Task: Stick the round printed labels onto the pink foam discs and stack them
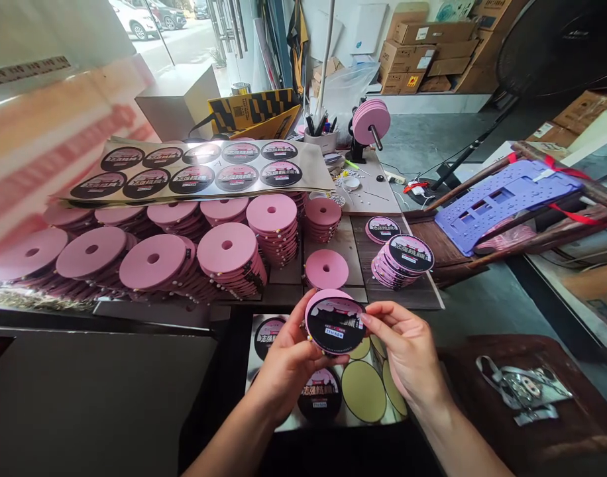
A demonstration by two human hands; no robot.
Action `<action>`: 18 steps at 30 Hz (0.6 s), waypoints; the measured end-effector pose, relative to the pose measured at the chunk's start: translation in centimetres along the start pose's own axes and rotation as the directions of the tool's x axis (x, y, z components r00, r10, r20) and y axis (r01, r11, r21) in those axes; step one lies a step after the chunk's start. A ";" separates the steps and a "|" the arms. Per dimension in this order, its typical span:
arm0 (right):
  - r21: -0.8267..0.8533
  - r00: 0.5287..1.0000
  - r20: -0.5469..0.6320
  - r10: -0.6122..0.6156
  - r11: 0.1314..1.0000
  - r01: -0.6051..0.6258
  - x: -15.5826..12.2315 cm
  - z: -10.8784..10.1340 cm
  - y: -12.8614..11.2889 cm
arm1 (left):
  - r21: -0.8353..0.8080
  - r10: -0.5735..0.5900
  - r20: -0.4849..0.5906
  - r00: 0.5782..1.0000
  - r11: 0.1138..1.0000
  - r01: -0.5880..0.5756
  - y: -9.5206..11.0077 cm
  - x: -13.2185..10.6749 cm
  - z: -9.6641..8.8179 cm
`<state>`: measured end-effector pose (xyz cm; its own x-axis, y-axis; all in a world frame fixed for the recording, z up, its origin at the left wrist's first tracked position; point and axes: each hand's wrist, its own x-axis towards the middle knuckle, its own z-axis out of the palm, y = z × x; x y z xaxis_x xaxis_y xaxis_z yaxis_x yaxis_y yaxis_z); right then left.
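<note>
A pink foam spool (327, 293) sits in my left hand (289, 358), whose fingers curl round its edge. Over the spool's face lies a round black-and-pink sticker (336, 326). My right hand (407, 341) pinches this sticker's right edge between thumb and forefinger. How much of the sticker touches the foam I cannot tell. Below both hands, a sticker sheet (363, 392) rests on my lap, with some printed rounds on it and several bare yellowish circles. Just beyond my hands, a single pink spool (326, 269) lies flat on the table.
Stacks of pink spools (228, 248) fill the table's left side, with large sticker sheets (209, 173) on top behind. Labelled spools (407, 258) are piled at right. A winder (368, 126) stands at the back. A purple-backed chair (507, 199) and brown stool (542, 437) are on the right.
</note>
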<state>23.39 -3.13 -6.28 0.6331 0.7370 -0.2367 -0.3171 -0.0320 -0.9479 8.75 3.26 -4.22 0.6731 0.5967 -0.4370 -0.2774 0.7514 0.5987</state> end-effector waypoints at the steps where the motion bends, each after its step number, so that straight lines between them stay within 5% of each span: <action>1: 0.003 1.000 0.004 0.001 1.000 -0.001 0.0 0.0 0.0 | 0.003 0.000 -0.001 1.000 1.000 0.000 0.0 0.0 0.0; 18: 0.002 1.000 0.009 -0.005 1.000 0.005 0.1 0.0 0.3 | 0.015 0.012 0.004 1.000 1.000 -0.012 -0.2 0.2 -0.2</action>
<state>23.30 -3.07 -6.56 0.6281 0.7434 -0.2300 -0.3156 -0.0268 -0.9485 8.82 3.35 -4.54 0.6721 0.6048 -0.4273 -0.2752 0.7396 0.6142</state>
